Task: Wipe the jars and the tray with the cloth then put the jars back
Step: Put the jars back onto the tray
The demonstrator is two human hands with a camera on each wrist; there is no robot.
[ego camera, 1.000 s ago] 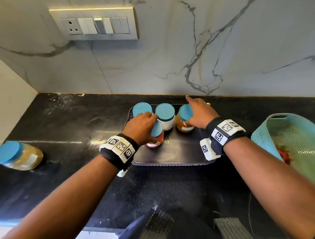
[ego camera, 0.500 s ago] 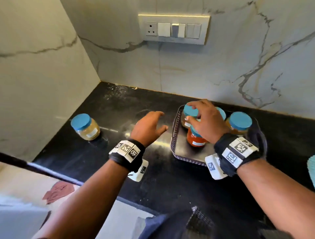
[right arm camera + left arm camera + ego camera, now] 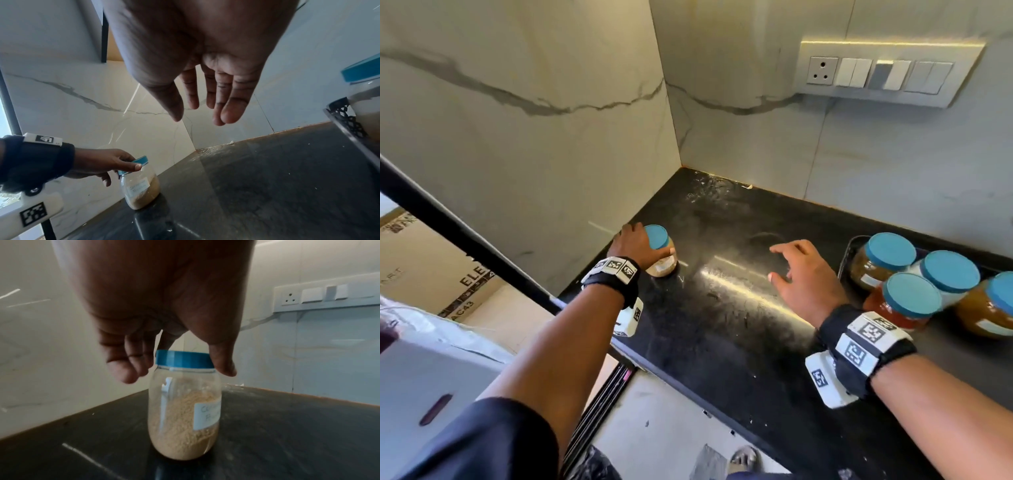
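Observation:
A clear jar [image 3: 662,262] of beige powder with a blue lid [image 3: 184,360] and a white label stands alone on the black counter near the left wall. My left hand [image 3: 650,245] comes down over it, with thumb and fingers curled round the lid. Thumb [image 3: 136,165] and jar [image 3: 141,190] also show in the right wrist view. My right hand [image 3: 779,263] hovers with straight fingers above the bare counter, holding nothing. It is between that jar and the black tray [image 3: 846,253]. Several blue-lidded jars stand on the tray, among them a red one [image 3: 893,313]. No cloth is in view.
Marble walls meet in a corner behind the lone jar. A switch panel [image 3: 887,73] sits on the back wall. The counter's front edge [image 3: 688,380] runs diagonally, with floor and a sandalled foot [image 3: 744,457] below. The tray's lacy rim [image 3: 347,120] is close to my right hand.
The view swung left. My left hand left the tray, reached to the lone jar and closed on its lid. My right hand came off the tray's jars and opened over the counter.

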